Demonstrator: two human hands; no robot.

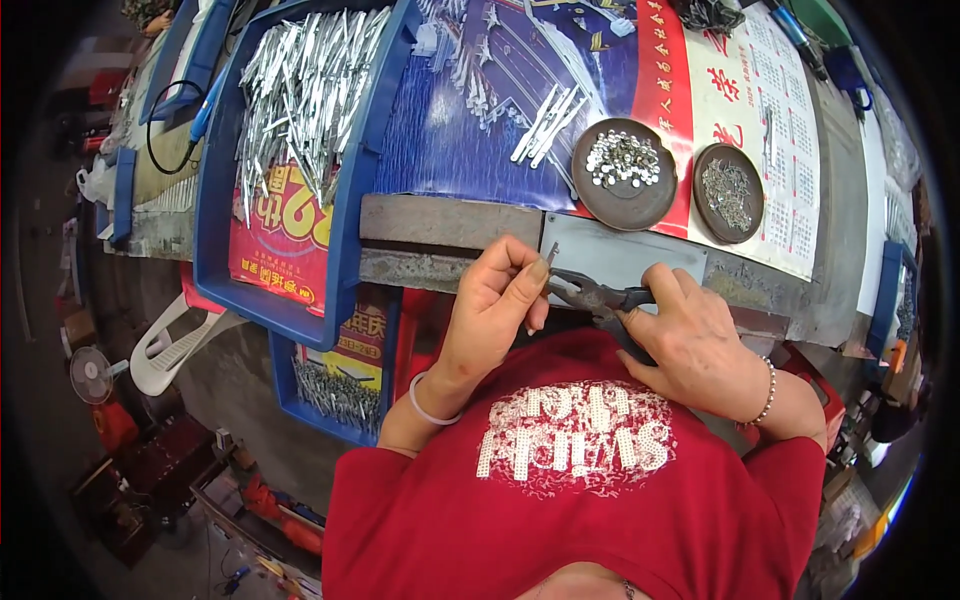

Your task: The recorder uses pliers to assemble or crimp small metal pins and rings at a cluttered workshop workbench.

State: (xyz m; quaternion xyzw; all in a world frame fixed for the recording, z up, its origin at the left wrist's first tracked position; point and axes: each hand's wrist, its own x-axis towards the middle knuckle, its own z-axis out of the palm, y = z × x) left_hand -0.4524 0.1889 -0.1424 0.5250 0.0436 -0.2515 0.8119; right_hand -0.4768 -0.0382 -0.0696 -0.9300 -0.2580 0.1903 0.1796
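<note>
pliers [590, 295] are sitting in the right hand [695, 345], which is closing around the dark handles. the left hand [495, 300] is pinching a small metal piece [551, 252] between thumb and fingers, holding it up right at the nose of the pliers, just over the near edge of the table [440, 222]. it looks like the piece is being lined up for a squeeze or a bend. the next move is asking for a steady left hand, so the thin piece is not slipping, and a slow press from the right.

the piece is thin, gray and shiny. the pliers are looking dark and worn. a flat gray plate [620, 250] is lying on the table just behind the hands. farther back two round brown dishes are sitting side by side: the left dish [625, 173] is holding bright silver bits, the right dish [729, 192] duller gray bits. a few silver strips [548, 125] are lying loose on a blue and red poster. off to the left a blue tray [215, 200] is holding a big heap of long shiny strips. both wrists are wearing thin bracelets.
</note>
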